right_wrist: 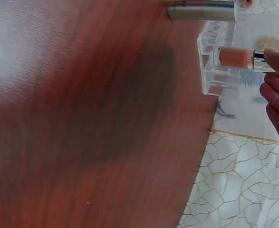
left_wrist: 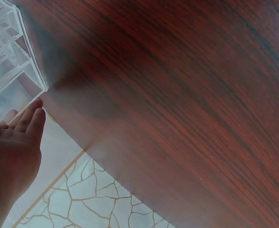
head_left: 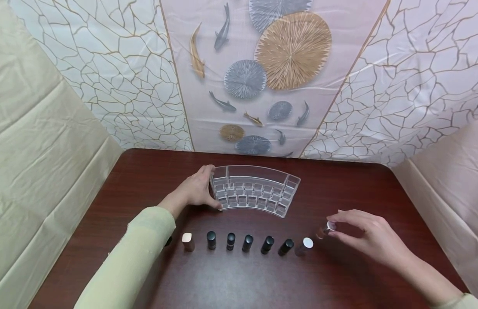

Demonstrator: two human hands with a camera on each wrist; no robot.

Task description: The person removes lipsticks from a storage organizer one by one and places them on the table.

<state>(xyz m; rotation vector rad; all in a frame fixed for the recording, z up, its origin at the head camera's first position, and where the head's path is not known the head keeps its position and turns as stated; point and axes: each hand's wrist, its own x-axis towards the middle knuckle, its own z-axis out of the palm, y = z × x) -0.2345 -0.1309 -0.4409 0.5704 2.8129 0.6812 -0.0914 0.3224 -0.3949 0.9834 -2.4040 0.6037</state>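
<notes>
A clear, curved acrylic organizer (head_left: 258, 174) with rows of small compartments sits toward the back of the table. My left hand (head_left: 198, 189) holds its left end, thumb at the front corner and fingers at the back corner. On the right, my right hand (head_left: 374, 236) pinches a small lip gloss tube (right_wrist: 234, 58) by its silvery top; peach-orange colour shows through the clear lower part. The tube appears raised off the table. Just left of it stands a silver-topped lipstick (head_left: 307, 243), the right end of a row.
Several black lipsticks (head_left: 211, 240) stand upright across the table in front of the organizer, with a rose-gold-capped lipstick (head_left: 188, 241) at the row's left end. Patterned cloth (head_left: 246, 128) hangs behind the dark wooden table (head_left: 223, 283).
</notes>
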